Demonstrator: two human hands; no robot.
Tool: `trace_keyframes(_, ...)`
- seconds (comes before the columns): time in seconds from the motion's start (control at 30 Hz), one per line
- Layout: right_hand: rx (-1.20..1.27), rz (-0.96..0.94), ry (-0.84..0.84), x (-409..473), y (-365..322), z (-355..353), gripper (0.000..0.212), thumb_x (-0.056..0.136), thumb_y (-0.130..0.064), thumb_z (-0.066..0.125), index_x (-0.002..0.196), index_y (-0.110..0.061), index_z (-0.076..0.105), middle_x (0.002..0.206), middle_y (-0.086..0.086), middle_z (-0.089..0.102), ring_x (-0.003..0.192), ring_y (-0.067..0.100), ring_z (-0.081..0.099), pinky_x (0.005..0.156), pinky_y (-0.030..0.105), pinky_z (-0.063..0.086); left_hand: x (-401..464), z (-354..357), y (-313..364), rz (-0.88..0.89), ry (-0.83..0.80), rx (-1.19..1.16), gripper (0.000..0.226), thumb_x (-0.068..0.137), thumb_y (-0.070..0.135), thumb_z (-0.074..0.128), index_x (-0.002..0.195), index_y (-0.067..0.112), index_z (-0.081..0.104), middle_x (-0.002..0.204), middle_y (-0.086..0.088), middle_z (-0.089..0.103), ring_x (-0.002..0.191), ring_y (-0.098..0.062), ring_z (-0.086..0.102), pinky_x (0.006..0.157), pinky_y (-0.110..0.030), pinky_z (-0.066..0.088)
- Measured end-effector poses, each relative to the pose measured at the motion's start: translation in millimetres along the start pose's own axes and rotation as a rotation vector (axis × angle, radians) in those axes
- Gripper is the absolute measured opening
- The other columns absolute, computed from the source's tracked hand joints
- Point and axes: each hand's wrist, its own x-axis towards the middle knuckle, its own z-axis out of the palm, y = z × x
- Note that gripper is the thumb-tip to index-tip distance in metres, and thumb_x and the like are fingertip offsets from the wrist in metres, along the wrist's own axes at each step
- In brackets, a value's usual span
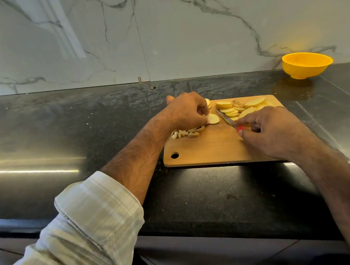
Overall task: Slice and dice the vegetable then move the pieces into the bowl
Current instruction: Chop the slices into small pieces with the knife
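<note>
Station: a wooden cutting board (pixel 215 148) lay on a dark stone counter (pixel 69 125), with a marble-patterned wall behind.
Left hand: the left hand (pixel 186 110) had its fingers curled down onto a small stack of round slices (pixel 213 118) at the board's far left, pinching and steadying it.
Right hand: the right hand (pixel 270 130) was wrapped round the red handle of a knife (pixel 228 121); the forefinger lay extended along the handle toward the blade.
Blade axis: the blade ran from near-right to far-left, its tip pointing up the board between the held stack and the main heap.
Key relation: the held stack lay just to the left of the blade, near but apart from it; the knife hand was the nearer one to the cut line, the left hand beyond the stack.
Uncut stock: a heap of slices (pixel 241 108) lay along the far right of the board, touching the blade's right side.
Diced stock: small cubes (pixel 187 132) sat at the board's left edge, just beneath the left hand.
Bowl: the yellow bowl (pixel 307 64) stood well apart at the far right; no pieces could be seen in it.
Judgement: dicing appeared partly done; transfer not yet begun.
Risk: the left fingertips were close to the cutting path.
</note>
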Motion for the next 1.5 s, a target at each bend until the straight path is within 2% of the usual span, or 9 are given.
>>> trace_keyframes(0.13,-0.062,0.044,-0.027,-1,-4,-2,0.043,0.1,-0.043,0.064,0.143,-0.038,0.062,0.107,-0.006,0.067,0.1,0.018,0.06,0.087,0.036,0.056,-3,0,5,0.07,-0.076,-0.048,0.02,0.092,0.031,0.074,0.108,0.043,0.073,0.113,0.018,0.065,0.112,-0.007,0.054,0.101,-0.049,0.025)
trace_keyframes(0.3,-0.119,0.019,-0.07,-10,-15,6,0.055,0.097,-0.05,0.064,0.149,-0.04,0.052,0.094,-0.013,0.052,0.099,0.017,0.054,0.079,0.035,0.048,-3,1,5,0.092,-0.042,-0.065,0.016,0.094,0.05,0.075,0.107,0.04,0.076,0.108,0.022,0.067,0.111,-0.006,0.054,0.106,-0.051,0.024)
trace_keyframes(0.43,-0.169,0.057,-0.127,-21,-23,1,0.059,0.097,-0.045,0.064,0.153,-0.041,0.046,0.129,-0.005,0.06,0.114,0.019,0.053,0.091,0.038,0.05,-4,0,6,0.08,-0.015,-0.089,0.017,0.086,0.049,0.083,0.096,0.035,0.081,0.102,0.024,0.066,0.112,-0.006,0.053,0.111,-0.057,0.025)
trace_keyframes(0.57,-0.253,0.024,-0.005,-40,-32,-4,0.046,0.099,-0.04,0.055,0.145,-0.037,0.053,0.106,-0.008,0.057,0.095,0.015,0.051,0.075,0.034,0.049,-5,-1,7,0.095,-0.024,-0.095,0.013,0.086,0.046,0.084,0.093,0.035,0.082,0.107,0.023,0.067,0.114,-0.008,0.055,0.112,-0.056,0.024)
trace_keyframes(0.73,-0.299,0.044,-0.078,-57,-54,0,0.047,0.101,-0.045,0.051,0.148,-0.038,0.048,0.134,-0.005,0.059,0.106,0.016,0.052,0.087,0.04,0.055,-8,-1,10,0.119,-0.037,-0.056,0.022,0.084,0.052,0.084,0.097,0.035,0.081,0.114,0.022,0.068,0.119,-0.009,0.054,0.111,-0.055,0.023)
trace_keyframes(0.97,-0.311,0.08,-0.183,-51,-66,-1,0.045,0.103,-0.04,0.055,0.147,-0.032,0.049,0.127,-0.004,0.058,0.11,0.017,0.054,0.089,0.038,0.052,-8,-1,11,0.116,-0.051,-0.043,0.021,0.085,0.051,0.083,0.101,0.038,0.081,0.116,0.022,0.066,0.117,-0.009,0.054,0.112,-0.058,0.025)
trace_keyframes(1.17,-0.261,0.096,-0.227,-43,-67,6,0.044,0.099,-0.037,0.062,0.142,-0.031,0.056,0.11,-0.006,0.058,0.104,0.017,0.057,0.09,0.038,0.055,-12,-6,17,0.125,-0.075,-0.067,0.019,0.089,0.042,0.082,0.106,0.035,0.082,0.135,0.014,0.063,0.127,-0.01,0.052,0.116,-0.057,0.016)
trace_keyframes(1.3,-0.218,0.094,-0.197,-34,-64,4,0.051,0.097,-0.035,0.065,0.146,-0.03,0.055,0.127,-0.004,0.06,0.111,0.018,0.055,0.087,0.033,0.051,-14,-8,17,0.118,-0.086,-0.062,0.016,0.089,0.042,0.082,0.104,0.037,0.081,0.128,0.018,0.063,0.121,-0.009,0.053,0.115,-0.057,0.019)
trace_keyframes(1.5,-0.218,0.024,-0.078,-42,-53,11,0.043,0.102,-0.039,0.055,0.145,-0.031,0.053,0.127,-0.005,0.06,0.103,0.012,0.048,0.085,0.033,0.05,-13,-7,12,0.102,-0.066,-0.044,0.013,0.088,0.042,0.083,0.1,0.037,0.082,0.122,0.022,0.065,0.125,-0.009,0.052,0.114,-0.054,0.022)
